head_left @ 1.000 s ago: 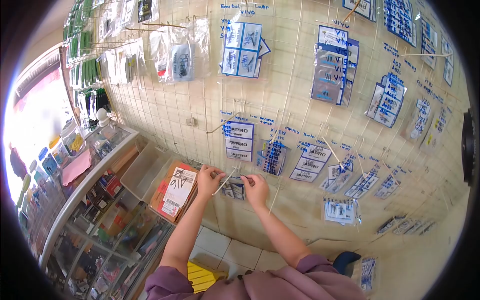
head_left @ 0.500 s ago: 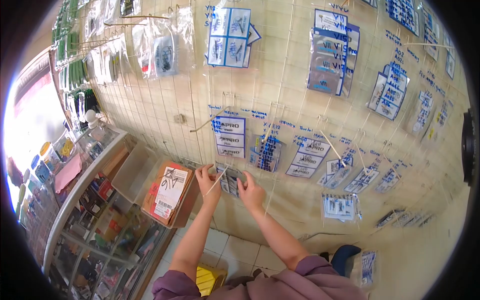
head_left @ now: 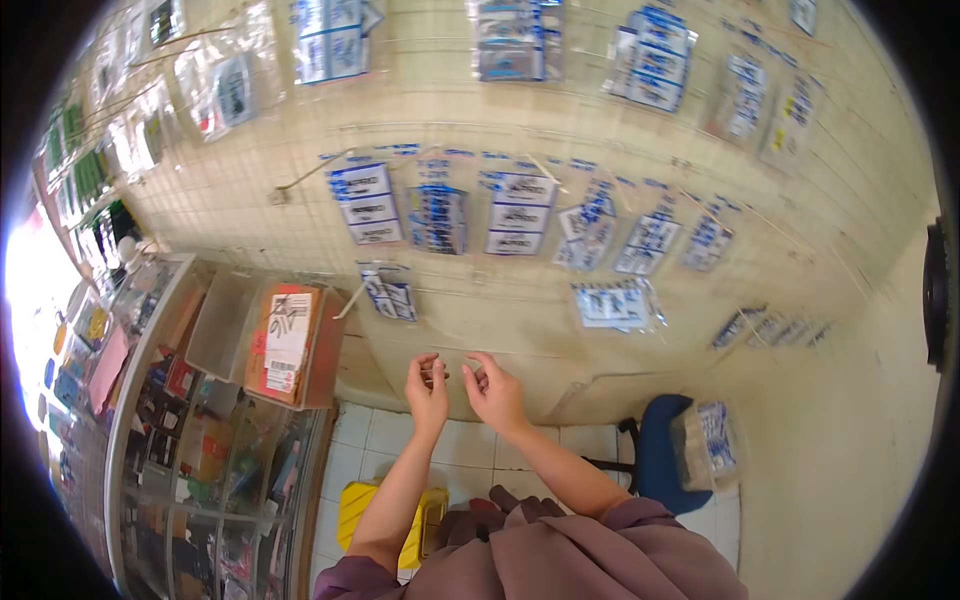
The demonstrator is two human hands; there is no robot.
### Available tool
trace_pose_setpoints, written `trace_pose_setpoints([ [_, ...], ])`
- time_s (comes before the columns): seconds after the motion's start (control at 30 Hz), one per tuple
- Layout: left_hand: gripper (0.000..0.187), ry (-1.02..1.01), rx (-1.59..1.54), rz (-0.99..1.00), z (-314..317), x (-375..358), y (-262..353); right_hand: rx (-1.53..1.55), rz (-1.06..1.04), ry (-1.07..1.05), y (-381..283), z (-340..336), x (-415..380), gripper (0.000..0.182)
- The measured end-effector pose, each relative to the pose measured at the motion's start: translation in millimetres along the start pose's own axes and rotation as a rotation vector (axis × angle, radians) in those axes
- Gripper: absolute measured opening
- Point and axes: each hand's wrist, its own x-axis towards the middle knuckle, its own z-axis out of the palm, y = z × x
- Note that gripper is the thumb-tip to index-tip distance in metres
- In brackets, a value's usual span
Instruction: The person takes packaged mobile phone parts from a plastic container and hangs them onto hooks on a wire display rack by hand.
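Both hands were raised side by side in front of the wall, below the hanging packets. From the head camera, the left hand [head_left: 428,382] had its fingers curled in, pinching something small and dark between thumb and fingertips; what that small thing [head_left: 434,377] was could not be told at this size. The right hand [head_left: 492,385] was just beside it, near but apart, fingers loosely bent and half open, palm turned toward the left hand; whether it gripped anything could not be told.

Above the hands, well apart from both, a clear packet with blue writing [head_left: 389,293] hung on the wire grid wall [head_left: 470,130], with a thin white hook [head_left: 350,303] sticking out at its left edge. Higher up ran a row of similar labelled packets [head_left: 515,212], and a further one [head_left: 612,304] hung to the right on the lower level.

To the left, a cardboard box with a white shipping label [head_left: 287,340] stood on edge beside a clear plastic bin [head_left: 222,322], both at the end of a glass display counter [head_left: 160,440]. On the tiled floor below the arms sat a yellow stool [head_left: 362,505], and to the right a blue chair [head_left: 660,450] carried a bundle of packets [head_left: 708,440]. Mauve sleeves [head_left: 560,550] filled the bottom of the view.
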Motion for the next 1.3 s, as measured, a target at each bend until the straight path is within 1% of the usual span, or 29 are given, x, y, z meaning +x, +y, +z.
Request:
trace_pose_setpoints([
  [0.07,0.019,-0.077,-0.124,-0.037,18,-16,13,-0.010,-0.006,0.035,-3,-27,-9,0.021],
  [0.2,0.017,-0.228,-0.179,-0.026,59,-44,46,-0.005,-0.057,0.125,-11,-84,-17,0.018],
  [0.3,0.014,-0.275,-0.182,0.044,89,-57,82,0.030,-0.025,0.197,-22,-122,-15,0.016],
  [0.37,0.014,-0.324,-0.092,0.225,105,-63,109,0.040,-0.011,0.228,-21,-145,-12,0.014],
  [0.4,0.014,-0.337,-0.097,0.232,112,-63,120,0.061,0.003,0.243,-19,-157,-10,0.012],
  [0.47,0.026,-0.413,0.177,0.596,129,-64,138,0.054,0.011,0.289,-12,-180,-3,0.011],
  [0.5,0.026,-0.418,0.171,0.602,138,-63,144,0.055,0.020,0.319,-8,-192,2,0.009],
  [0.57,0.038,-0.450,0.423,0.809,158,-60,153,-0.011,0.011,0.363,5,-219,13,0.011],
  [0.6,0.038,-0.443,0.417,0.816,168,-59,154,-0.072,0.004,0.400,12,-233,20,0.013],
  [0.63,0.041,-0.441,0.510,0.852,178,-57,151,-0.074,-0.006,0.401,24,-245,27,0.013],
  [0.67,0.044,-0.437,0.604,0.886,188,-56,148,-0.141,-0.028,0.445,40,-255,35,0.013],
  [0.7,0.044,-0.428,0.603,0.890,198,-54,145,-0.207,-0.049,0.489,57,-264,42,0.014],
  [0.77,0.043,-0.372,0.708,0.945,215,-52,137,-0.263,-0.067,0.508,88,-278,54,0.014],
  [0.83,0.041,-0.351,0.731,0.927,227,-50,128,-0.314,-0.083,0.524,118,-284,65,0.016],
  [0.9,0.040,-0.332,0.762,0.901,235,-46,119,-0.072,0.170,0.408,139,-282,71,0.023],
  [0.93,0.039,-0.312,0.786,0.894,238,-44,116,-0.065,0.166,0.400,146,-281,72,0.023],
  [1.0,0.037,-0.288,0.820,0.881,242,-41,112,0.050,0.299,0.309,157,-278,75,0.025],
  [1.07,0.030,-0.269,0.833,0.871,244,-40,110,0.059,0.290,0.265,163,-277,77,0.025],
  [1.13,0.028,-0.241,0.840,0.867,245,-41,113,0.065,0.283,0.225,156,-280,80,0.024],
  [1.2,0.026,-0.216,0.843,0.862,245,-44,117,0.098,0.368,0.213,146,-285,79,0.022],
  [1.23,0.025,-0.199,0.834,0.864,244,-45,120,0.101,0.368,0.208,148,-284,79,0.022],
  [1.3,0.024,-0.182,0.825,0.865,241,-48,123,0.225,0.221,0.289,151,-281,79,0.020],
])
